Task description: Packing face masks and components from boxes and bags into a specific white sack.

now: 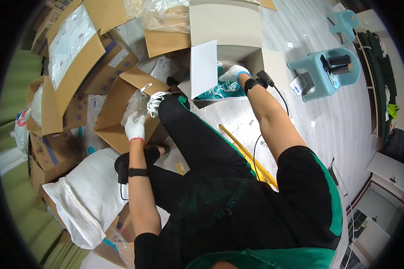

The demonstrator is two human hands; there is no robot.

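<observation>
My left hand (pixel 135 126), in a white knit glove, is closed at the edge of a brown cardboard box (pixel 107 121). Its fingers appear to pinch crumpled clear plastic (pixel 135 104) inside that box. A bundle of white cords (pixel 157 102) lies next to the plastic, by my knee. My right hand (pixel 234 73), gloved too, reaches into an open pale-grey box (pixel 274 62). It rests on teal packets with white cords (pixel 224 90), its fingertips partly hidden among them. One white flap (pixel 204 67) of this box stands up and covers part of the contents.
Brown cartons (pixel 58 152) crowd the left side, one with white packages (pixel 72 40). A stuffed white sack (pixel 90 193) sits near my left arm. A yellow pole (pixel 238 143) and a black cable (pixel 256 152) are by my leg. At right stands a light-blue stool (pixel 321 74) with dark objects on it.
</observation>
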